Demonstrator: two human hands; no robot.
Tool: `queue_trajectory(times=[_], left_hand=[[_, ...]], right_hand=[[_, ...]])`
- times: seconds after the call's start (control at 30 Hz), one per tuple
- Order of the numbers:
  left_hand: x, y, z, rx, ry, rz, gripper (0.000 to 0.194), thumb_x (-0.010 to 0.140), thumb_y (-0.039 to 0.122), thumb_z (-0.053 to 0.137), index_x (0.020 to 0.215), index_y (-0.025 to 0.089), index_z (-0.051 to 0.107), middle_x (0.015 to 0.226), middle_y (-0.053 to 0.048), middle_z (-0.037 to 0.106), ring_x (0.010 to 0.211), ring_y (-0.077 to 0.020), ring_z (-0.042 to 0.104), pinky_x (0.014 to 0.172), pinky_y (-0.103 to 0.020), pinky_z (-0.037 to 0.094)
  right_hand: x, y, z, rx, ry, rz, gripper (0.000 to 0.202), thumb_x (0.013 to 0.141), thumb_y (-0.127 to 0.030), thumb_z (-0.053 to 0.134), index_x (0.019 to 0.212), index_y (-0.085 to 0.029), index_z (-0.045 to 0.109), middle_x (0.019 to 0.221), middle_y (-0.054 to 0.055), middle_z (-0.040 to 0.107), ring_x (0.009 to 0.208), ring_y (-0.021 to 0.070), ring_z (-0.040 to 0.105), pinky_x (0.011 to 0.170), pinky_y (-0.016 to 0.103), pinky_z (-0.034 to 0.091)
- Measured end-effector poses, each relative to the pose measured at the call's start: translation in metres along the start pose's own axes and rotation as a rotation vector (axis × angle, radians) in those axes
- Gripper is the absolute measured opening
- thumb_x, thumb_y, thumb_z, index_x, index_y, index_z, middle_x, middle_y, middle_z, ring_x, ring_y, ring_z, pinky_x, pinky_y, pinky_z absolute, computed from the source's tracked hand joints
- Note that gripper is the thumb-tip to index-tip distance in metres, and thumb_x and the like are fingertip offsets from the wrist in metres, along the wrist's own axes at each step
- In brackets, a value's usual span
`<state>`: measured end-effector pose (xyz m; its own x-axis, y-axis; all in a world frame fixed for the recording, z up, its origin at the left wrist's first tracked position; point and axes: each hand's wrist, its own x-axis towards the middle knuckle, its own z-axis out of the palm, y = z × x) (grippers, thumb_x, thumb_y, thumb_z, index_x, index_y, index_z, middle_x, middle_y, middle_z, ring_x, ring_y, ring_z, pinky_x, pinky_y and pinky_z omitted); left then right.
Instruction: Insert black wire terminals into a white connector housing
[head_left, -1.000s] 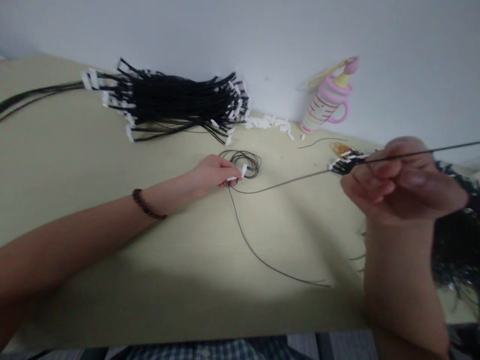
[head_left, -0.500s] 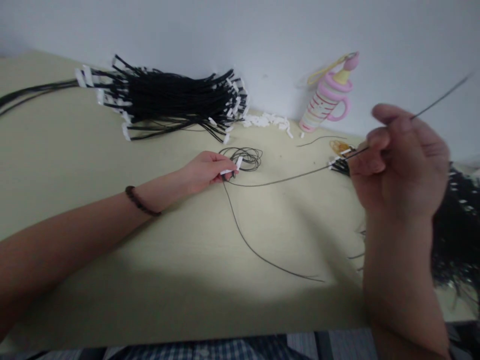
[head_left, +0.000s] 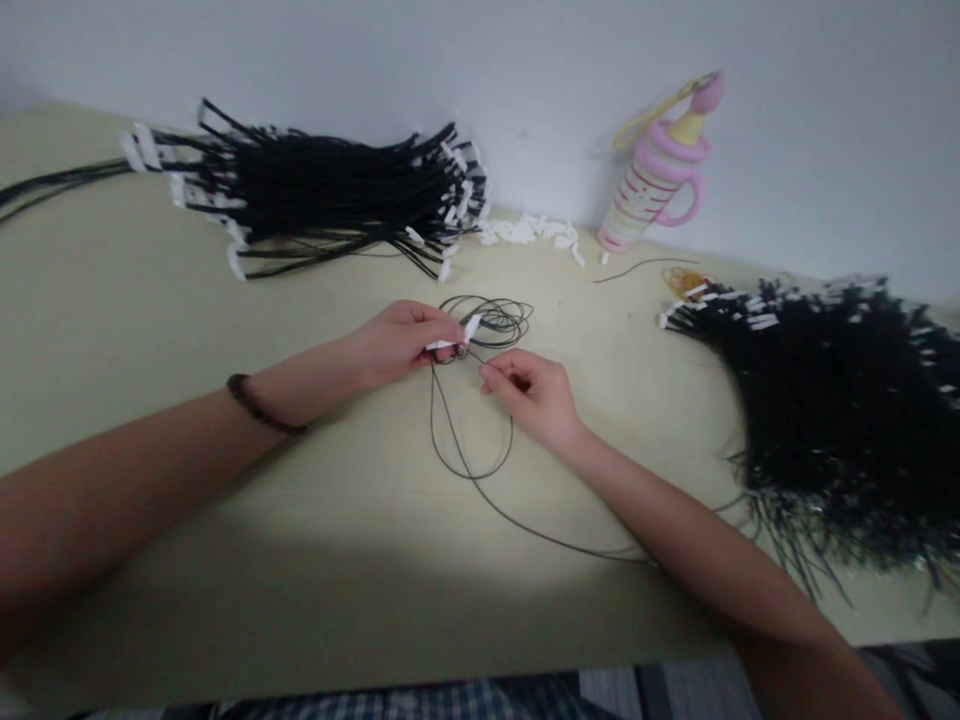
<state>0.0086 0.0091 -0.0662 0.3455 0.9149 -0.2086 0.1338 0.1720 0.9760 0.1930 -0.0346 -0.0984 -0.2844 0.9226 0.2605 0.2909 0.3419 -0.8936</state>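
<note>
My left hand pinches small white plastic pieces together with thin black cord. Just to its right, my right hand is closed, thumb and finger pinching a length of the black cord. One loop of that cord hangs below both hands, and a longer tail runs over the table toward my right forearm. Behind the fingers lies a loose coil of thin black cord. How the cord passes through the white pieces is hidden by my left fingers.
A bundle of black cords with white ends lies at the back left. Small white pieces are scattered by the wall near a pink cup-shaped bottle. A big pile of black cords covers the right side, beside yellowish bands.
My right hand has come down and left from high on the right to beside my left hand. The cord, stretched out before, now hangs in a loop. My left hand keeps its pinch.
</note>
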Motion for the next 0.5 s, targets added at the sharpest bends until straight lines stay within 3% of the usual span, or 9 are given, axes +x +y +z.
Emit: queue_trajectory(times=[0.2,0.5], left_hand=[[-0.0001,-0.0012,-0.001,-0.004,-0.012,0.005,0.013,0.07,0.021,0.06,0.06,0.013,0.066,0.049,0.002,0.048,0.047,-0.0058,0.04,0.045,-0.02,0.027],[-0.0016,0.0015,0.0001,0.008,-0.003,0.011,0.014,0.07,0.019,0.059,0.06,0.013,0.066,0.047,0.002,0.047,0.046,-0.0058,0.039,0.045,-0.021,0.026]], right_hand=[[-0.0011,-0.0009,0.0014,0.061,0.055,0.041,0.018,0.079,-0.03,0.056,0.07,-0.014,0.059,0.056,-0.001,0.052,0.047,0.0065,0.04,0.043,0.019,0.029],[-0.0011,-0.0031,-0.0001,0.084,0.1,0.099,0.016,0.076,-0.028,0.058,0.068,-0.014,0.061,0.053,-0.003,0.05,0.046,0.0061,0.04,0.043,0.019,0.03]])
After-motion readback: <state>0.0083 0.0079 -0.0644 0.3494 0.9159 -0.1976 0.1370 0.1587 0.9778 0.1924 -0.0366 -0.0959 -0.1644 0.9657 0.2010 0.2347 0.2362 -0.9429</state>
